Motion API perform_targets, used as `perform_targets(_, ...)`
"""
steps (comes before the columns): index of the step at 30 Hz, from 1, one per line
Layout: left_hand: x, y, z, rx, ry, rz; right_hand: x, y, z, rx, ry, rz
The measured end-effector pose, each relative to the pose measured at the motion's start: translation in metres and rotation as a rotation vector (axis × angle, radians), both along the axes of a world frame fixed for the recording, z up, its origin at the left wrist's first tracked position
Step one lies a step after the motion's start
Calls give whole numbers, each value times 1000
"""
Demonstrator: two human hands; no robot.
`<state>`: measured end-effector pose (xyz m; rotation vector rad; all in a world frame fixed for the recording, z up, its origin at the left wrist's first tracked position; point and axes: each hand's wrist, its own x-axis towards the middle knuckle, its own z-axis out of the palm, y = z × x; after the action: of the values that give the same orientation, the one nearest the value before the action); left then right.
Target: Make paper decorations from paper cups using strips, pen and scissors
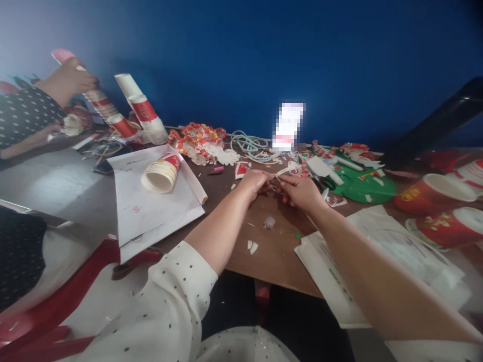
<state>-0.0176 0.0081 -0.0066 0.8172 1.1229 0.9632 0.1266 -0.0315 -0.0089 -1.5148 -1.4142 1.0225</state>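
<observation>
Both my hands meet over the brown table, fingers pinched close together. Between them is a small, thin pale paper strip, partly covered by the fingers. My left hand is closed on its left end, and my right hand grips it from the other side. Just behind my left hand lies a red-and-white paper scrap. Dark-handled scissors rest to the right of my right hand, partly hidden. Small white paper cuttings lie on the tabletop nearer to me.
Paper cups lie nested on a white folder at left. A co-worker's hand holds a tall cup stack. A lit phone leans against the blue wall. Red cups and a green sheet are at right.
</observation>
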Motion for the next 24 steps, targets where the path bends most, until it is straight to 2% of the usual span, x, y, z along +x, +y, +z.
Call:
perform_targets(3, 0, 0, -1, 1, -12, 8, -1, -3, 3, -4, 131, -31)
perform_targets(7, -2, -2, -1, 6, -73, -40, -3, -7, 7, 11, 140, -66)
perform_targets(12, -2, -6, 3, -33, -187, -142, 1, -7, 5, 42, -13, -38)
perform_targets(19, 2, -6, -1, -6, -201, -153, 5, -8, -1, 138, -195, 35)
perform_targets(24, 4, -7, 2, -23, -135, -83, 0, -13, 0, 252, -359, 36)
